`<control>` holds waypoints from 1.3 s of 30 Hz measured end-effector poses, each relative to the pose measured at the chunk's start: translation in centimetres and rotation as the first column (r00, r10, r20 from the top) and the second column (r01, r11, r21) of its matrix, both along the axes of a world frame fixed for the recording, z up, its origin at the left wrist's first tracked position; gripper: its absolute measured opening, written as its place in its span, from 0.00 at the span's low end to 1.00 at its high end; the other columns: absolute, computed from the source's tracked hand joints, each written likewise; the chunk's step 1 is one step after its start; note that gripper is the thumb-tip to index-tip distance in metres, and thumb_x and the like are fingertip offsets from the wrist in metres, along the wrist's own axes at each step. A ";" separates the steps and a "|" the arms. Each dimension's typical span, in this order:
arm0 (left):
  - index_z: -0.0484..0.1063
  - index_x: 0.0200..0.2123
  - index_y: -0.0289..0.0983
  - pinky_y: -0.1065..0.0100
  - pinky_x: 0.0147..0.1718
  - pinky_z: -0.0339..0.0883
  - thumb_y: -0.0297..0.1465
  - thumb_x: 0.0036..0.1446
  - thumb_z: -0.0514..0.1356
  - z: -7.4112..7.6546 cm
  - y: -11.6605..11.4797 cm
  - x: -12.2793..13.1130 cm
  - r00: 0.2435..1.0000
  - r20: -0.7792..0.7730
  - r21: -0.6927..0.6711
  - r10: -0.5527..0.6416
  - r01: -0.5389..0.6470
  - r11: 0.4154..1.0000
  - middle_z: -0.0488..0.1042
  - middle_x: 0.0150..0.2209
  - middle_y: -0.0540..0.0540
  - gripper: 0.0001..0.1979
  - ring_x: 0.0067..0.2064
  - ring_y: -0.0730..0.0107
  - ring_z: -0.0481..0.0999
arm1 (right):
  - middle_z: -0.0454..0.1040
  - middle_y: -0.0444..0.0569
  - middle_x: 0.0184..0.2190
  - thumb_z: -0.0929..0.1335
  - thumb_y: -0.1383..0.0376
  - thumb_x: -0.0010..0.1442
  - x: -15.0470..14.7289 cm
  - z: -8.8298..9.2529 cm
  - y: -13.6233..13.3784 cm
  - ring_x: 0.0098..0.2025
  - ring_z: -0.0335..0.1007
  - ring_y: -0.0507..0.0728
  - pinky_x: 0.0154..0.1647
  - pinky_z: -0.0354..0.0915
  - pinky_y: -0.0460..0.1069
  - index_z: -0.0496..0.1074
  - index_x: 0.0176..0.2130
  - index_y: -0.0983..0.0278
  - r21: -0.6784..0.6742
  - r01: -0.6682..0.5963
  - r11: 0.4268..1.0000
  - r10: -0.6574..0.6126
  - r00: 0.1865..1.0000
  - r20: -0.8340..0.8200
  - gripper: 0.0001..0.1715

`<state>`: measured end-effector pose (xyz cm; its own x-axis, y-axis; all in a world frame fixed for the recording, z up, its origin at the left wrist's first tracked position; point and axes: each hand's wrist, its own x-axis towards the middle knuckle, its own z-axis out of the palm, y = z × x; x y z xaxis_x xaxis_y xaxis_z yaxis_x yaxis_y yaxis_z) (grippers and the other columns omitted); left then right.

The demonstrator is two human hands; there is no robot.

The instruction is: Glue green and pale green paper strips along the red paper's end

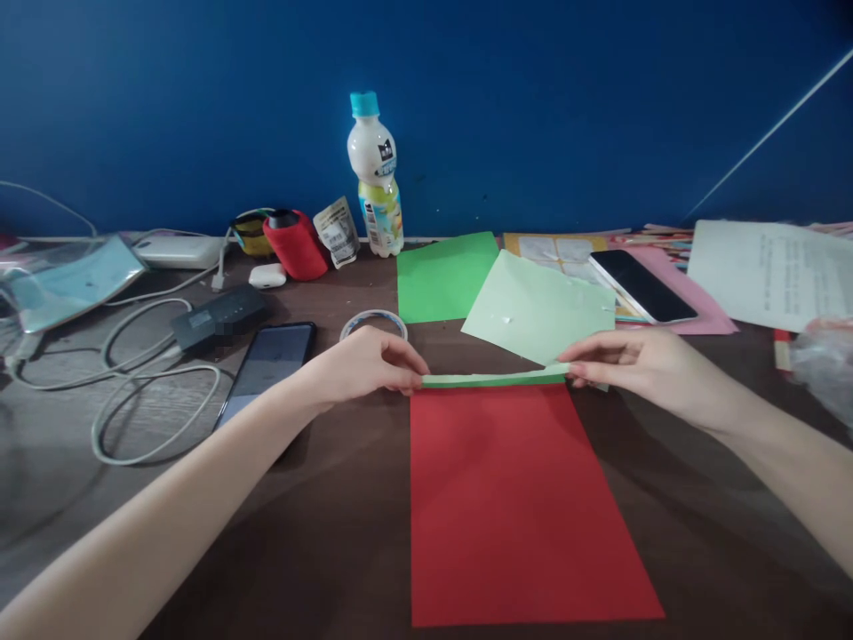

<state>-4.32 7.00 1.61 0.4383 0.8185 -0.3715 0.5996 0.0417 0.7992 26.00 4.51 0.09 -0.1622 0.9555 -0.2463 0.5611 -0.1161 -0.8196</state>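
A narrow green paper strip [493,380], pale along its upper edge, stretches level between my hands. My left hand [373,363] pinches its left end between thumb and fingers. At the other end, my right hand [630,366] grips it the same way. The strip lies along the far edge of a red sheet of paper [520,516] flat on the table; whether it touches the sheet I cannot tell. Just beyond the strip is a pale green sheet [543,307] with small white scraps on it. A bright green sheet [446,277] lies partly beneath that one.
Behind my left hand lies a roll of tape [374,315]. A dark phone [273,360], cables and a black adapter [219,318] are on the left. Against the blue wall stands a bottle [377,178]. A white-edged phone [643,286] rests on papers at the right.
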 end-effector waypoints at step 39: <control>0.74 0.24 0.38 0.73 0.21 0.56 0.32 0.43 0.56 0.2 1.1 0.8 0.913 -0.360 0.128 -0.193 0.253 0.959 0.73 0.21 0.51 0.08 0.22 0.75 0.68 | 0.72 0.47 0.28 0.69 0.55 0.48 0.0 1.8 1.9 0.32 0.64 0.55 0.33 0.55 0.49 0.72 0.30 0.63 -0.174 -0.211 0.962 0.253 0.930 0.267 0.13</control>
